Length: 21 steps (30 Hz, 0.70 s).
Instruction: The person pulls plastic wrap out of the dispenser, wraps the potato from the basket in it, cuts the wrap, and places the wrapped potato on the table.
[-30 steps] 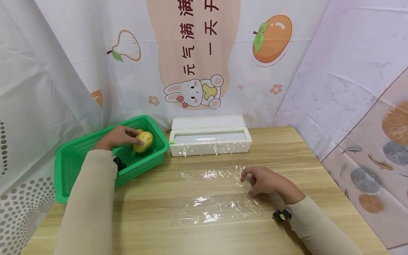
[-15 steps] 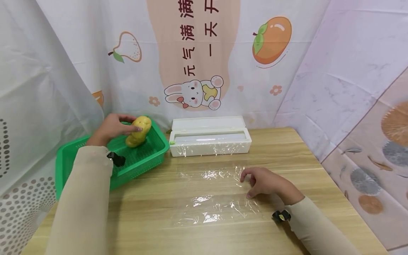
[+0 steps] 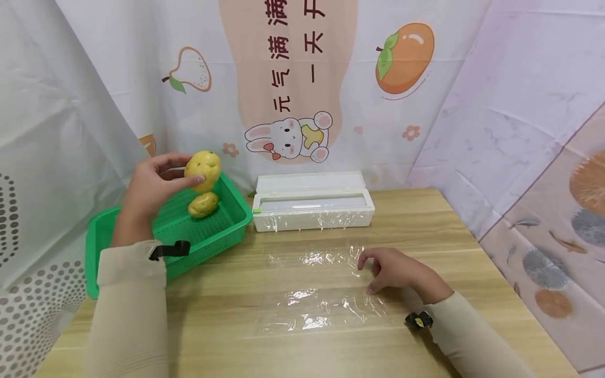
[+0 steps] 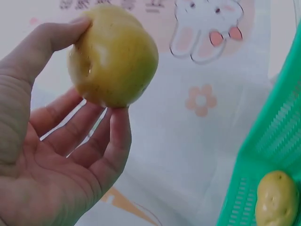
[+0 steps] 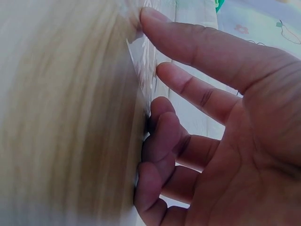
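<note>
A left hand (image 3: 150,184) held a potato (image 3: 203,168) up above the far end of a green basket (image 3: 215,245), its fingers spread just wide enough to span the thing, thumb on one side and fingertips on the other. That grip by the sides, with the palm well off the skin, probably made the potato easy to set down. One second potato (image 3: 203,205) lay in the basket, on the slotted floor near its right end. The right hand (image 3: 402,270) rested at the right edge of a clear film (image 3: 288,281) spread on the bench (image 3: 227,341); its thumb and forefinger stood apart with a gap between them, tips touching the film, the other fingers curled in, nothing gripped. It seemed placed there to keep that edge from lifting. Behind the film stood a white box (image 3: 312,221), lid (image 3: 309,182) raised, a pale roll (image 3: 312,203) inside; wrinkled film clung to its front, though whether it joined the sheet could not be told.
</note>
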Available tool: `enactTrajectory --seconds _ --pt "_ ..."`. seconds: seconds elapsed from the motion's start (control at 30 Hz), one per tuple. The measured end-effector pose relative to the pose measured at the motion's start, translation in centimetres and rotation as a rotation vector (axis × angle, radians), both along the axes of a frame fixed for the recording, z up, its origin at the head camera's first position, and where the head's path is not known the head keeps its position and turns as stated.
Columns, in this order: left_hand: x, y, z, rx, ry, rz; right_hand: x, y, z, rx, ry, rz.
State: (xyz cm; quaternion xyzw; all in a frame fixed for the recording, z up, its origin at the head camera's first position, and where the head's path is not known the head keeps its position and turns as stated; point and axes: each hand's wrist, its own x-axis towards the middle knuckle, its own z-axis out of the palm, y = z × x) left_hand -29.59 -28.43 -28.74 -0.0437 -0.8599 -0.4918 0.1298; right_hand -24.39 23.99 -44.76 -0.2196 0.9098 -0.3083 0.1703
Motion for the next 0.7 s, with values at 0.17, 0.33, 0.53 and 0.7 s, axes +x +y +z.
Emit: enactTrajectory --seconds 0.17,0.33,0.53,0.7 --pt "1.8 1.6 -0.9 0.074 0.134 0.028 -0.1 -0.1 0.1 0.012 0.000 -0.001" --pt "3.2 3.2 -1.9 0.169 0.188 0.038 0.0 -0.1 0.2 0.014 0.001 -0.005" --pt "4.3 4.7 -3.7 0.086 0.272 0.009 0.0 -0.3 0.4 0.009 0.001 -0.002" --pt "4.9 6.8 -5.0 0.009 0.326 -0.074 0.0 -0.1 0.5 0.011 -0.005 -0.003"
